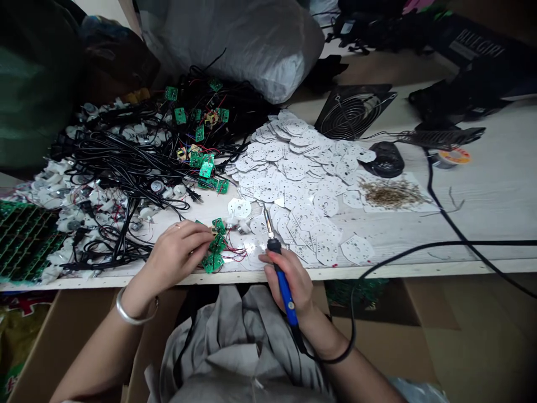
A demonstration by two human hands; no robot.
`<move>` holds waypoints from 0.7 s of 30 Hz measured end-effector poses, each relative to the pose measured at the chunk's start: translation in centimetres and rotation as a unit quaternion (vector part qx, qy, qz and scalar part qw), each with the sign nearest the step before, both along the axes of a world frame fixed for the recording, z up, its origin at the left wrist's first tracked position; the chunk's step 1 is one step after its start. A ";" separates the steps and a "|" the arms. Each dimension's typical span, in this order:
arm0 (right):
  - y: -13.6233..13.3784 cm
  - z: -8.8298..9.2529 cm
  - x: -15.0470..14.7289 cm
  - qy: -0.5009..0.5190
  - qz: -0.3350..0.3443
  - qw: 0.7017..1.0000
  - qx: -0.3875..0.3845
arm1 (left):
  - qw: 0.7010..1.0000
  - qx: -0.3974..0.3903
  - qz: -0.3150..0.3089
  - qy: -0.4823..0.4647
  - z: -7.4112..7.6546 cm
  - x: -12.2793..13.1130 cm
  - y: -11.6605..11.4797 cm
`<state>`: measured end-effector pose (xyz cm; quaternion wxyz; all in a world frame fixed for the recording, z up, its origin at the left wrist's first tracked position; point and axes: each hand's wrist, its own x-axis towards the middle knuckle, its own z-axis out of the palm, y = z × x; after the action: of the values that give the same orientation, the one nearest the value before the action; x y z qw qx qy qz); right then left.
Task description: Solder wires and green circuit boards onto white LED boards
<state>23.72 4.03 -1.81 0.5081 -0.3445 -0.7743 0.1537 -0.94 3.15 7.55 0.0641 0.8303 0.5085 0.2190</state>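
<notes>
My left hand [178, 254], with a silver bangle on its wrist, pinches a small bunch of green circuit boards [215, 246] with red wires at the table's front edge. My right hand [289, 277] is wrapped round a blue-handled soldering iron [282, 274]. The iron's tip points up and away, toward a white round LED board [255, 246] lying just right of the green boards. The iron's black cord loops off to the right.
A heap of white round boards [302, 179] covers the table's middle. Tangled black cables with green boards [138, 157] lie at left. Behind are a black fan [352, 112], a solder spool [453, 157], a pile of wire clippings [390, 193] and a grey sack [251, 39].
</notes>
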 end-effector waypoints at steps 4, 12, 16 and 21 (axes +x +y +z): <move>0.1 -0.2 -0.1 -0.004 -0.002 1.000 0.026 | 0.989 0.014 -0.052 0.137 -0.3 -0.4 -1.0; 0.2 -0.2 -0.1 -0.014 -0.021 0.998 0.060 | 0.968 0.005 -0.131 0.214 -0.5 -0.3 -0.5; 0.2 -0.2 -0.3 -0.013 -0.029 0.997 0.071 | 0.989 -0.023 -0.123 0.078 -0.2 -0.2 0.2; 0.3 -0.1 -0.4 -0.013 -0.028 0.996 0.080 | 0.997 0.013 -0.036 -0.070 -0.8 2.6 1.4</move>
<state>23.31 4.29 -1.93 0.5284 -0.3264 -0.7804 0.0721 1.64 4.54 6.71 0.0962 0.8318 0.4693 0.2806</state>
